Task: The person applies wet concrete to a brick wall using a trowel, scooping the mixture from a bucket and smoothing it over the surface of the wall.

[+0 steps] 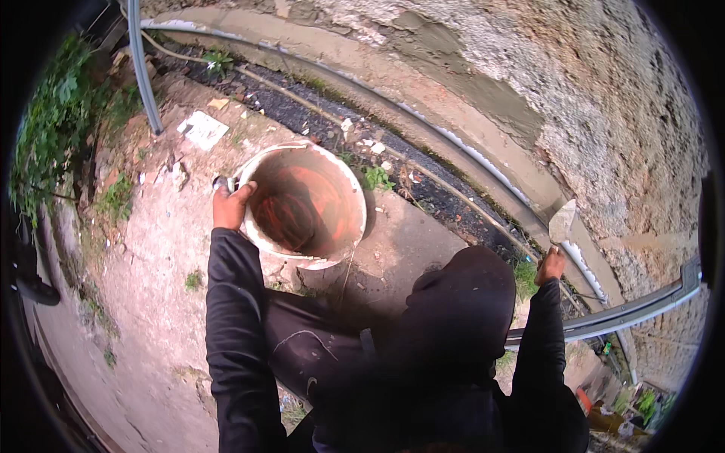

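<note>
A white bucket (pixel 353 177), its inside smeared with reddish-brown residue, stands tilted on the concrete in front of me, left of centre. My left hand (pixel 231 205) is closed on its left rim, near the handle's end. Out to the right, my right hand (pixel 551 266) grips a trowel (pixel 562 220), whose handle is hidden in my fist. The mortar-smeared blade points up toward the wall's lower edge; whether it touches the wall I cannot tell. Wet-looking grey mortar (pixel 483 83) covers a patch of the rough wall (pixel 596 98).
Along the wall's foot run a dark gutter (pixel 317 113) and a thin pipe (pixel 423 170). One grey metal pole (pixel 143 68) rises at the upper left; a metal rail (pixel 627 313) crosses at the right. A white sheet (pixel 203 130) lies beyond the bucket. Leafy plants (pixel 57 128) grow at far left.
</note>
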{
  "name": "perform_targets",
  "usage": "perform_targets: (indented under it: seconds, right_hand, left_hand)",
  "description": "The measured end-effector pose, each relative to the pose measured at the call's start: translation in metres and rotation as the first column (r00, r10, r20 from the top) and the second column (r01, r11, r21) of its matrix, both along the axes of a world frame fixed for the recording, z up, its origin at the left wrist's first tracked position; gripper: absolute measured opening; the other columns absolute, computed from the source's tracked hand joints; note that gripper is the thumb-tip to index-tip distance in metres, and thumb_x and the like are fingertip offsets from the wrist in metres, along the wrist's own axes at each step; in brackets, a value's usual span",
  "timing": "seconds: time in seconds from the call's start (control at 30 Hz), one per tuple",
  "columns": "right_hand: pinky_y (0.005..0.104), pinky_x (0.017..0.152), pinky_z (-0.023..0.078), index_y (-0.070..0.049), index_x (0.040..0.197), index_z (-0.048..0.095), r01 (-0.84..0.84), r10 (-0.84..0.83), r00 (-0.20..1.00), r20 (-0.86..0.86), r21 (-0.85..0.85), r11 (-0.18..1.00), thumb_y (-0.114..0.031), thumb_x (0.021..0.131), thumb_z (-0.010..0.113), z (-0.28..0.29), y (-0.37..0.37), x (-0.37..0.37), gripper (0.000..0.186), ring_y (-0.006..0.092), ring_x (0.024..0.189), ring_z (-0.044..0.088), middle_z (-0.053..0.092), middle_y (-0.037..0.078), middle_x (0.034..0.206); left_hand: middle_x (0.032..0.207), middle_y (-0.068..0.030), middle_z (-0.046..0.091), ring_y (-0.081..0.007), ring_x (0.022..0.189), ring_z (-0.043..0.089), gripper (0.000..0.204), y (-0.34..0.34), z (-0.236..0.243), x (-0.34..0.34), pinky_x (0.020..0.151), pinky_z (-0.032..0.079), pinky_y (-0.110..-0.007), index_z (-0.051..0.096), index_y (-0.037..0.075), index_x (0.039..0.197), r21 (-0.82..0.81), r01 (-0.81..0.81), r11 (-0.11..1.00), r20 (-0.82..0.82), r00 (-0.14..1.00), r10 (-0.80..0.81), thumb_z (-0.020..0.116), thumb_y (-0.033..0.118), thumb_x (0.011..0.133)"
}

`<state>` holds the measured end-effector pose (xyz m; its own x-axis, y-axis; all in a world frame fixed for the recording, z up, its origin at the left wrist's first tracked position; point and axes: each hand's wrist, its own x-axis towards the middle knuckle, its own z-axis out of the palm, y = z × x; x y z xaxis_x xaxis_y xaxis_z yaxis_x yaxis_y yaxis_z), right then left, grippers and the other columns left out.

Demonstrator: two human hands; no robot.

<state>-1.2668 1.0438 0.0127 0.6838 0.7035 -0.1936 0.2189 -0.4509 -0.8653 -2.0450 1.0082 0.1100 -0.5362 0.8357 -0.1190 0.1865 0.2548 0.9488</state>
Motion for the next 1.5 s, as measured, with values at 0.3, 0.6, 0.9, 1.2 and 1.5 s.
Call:
perform_targets:
  seconds: [0.3,0.6,0.9,1.2,1.5]
  right_hand:
    - [0.0272,0.07,0.042,0.001,0.105,0.047,-0.454,0.354,0.888,0.292,0.442,0.773,-0.014,0.087,0.066,0.074,0.024,-0.267,0.031,0.0104,0.082,0.048,0.051,0.006,0.093]
    - [0.0513,0.086,0.045,0.006,0.112,0.045,-0.621,0.965,0.232,0.122,-0.745,0.244,-0.027,0.076,0.06,-0.027,0.047,-0.275,0.051,0.0437,0.1,0.059,0.06,0.033,0.104]
    - [0.0468,0.088,0.046,0.006,0.126,0.039,-0.549,0.955,0.255,0.153,-0.79,0.273,-0.027,0.079,0.06,-0.005,0.001,-0.263,0.061,0.044,0.101,0.058,0.059,0.032,0.107]
    - [0.0418,0.089,0.045,-0.004,0.13,0.044,-0.921,0.879,-0.077,0.47,-0.371,0.118,-0.014,0.082,0.062,0.109,0.049,-0.32,0.052,0.036,0.11,0.054,0.056,0.019,0.119]
    - [0.0415,0.081,0.051,-0.006,0.137,0.04,-0.8,0.689,-0.381,0.617,-0.594,0.089,-0.011,0.087,0.048,0.067,0.076,-0.459,0.05,0.0317,0.099,0.06,0.06,0.015,0.103]
  left_hand:
    - [0.112,-0.0131,0.059,-0.0258,0.087,0.063,0.065,-0.124,-0.033,-0.02,0.075,0.053,-0.046,0.044,-0.002,0.13,-0.339,-0.38,0.861,0.232,0.853,0.468,0.069,0.035,0.082]
    - [0.12,-0.0122,0.057,-0.031,0.1,0.061,0.07,-0.139,-0.039,0.026,0.077,0.05,-0.05,0.041,0.015,0.133,-0.422,0.124,0.898,0.679,0.699,0.222,0.056,0.061,0.083]
    - [0.12,-0.013,0.058,-0.0312,0.109,0.057,0.059,-0.131,-0.055,0.035,0.088,0.048,-0.048,0.044,0.007,0.131,-0.333,0.066,0.941,0.772,0.591,0.232,0.062,0.041,0.087]
    - [0.106,-0.0076,0.062,-0.0178,0.093,0.059,0.058,-0.022,-0.005,0.043,0.081,0.047,-0.032,0.054,0.001,0.121,-0.209,0.065,0.976,0.333,0.943,0.008,0.063,0.046,0.086]
    - [0.099,-0.0152,0.065,-0.0248,0.094,0.058,0.059,0.052,0.026,0.097,0.088,0.042,-0.034,0.062,0.0,0.113,-0.291,0.232,0.928,-0.064,0.963,-0.261,0.056,0.052,0.086]
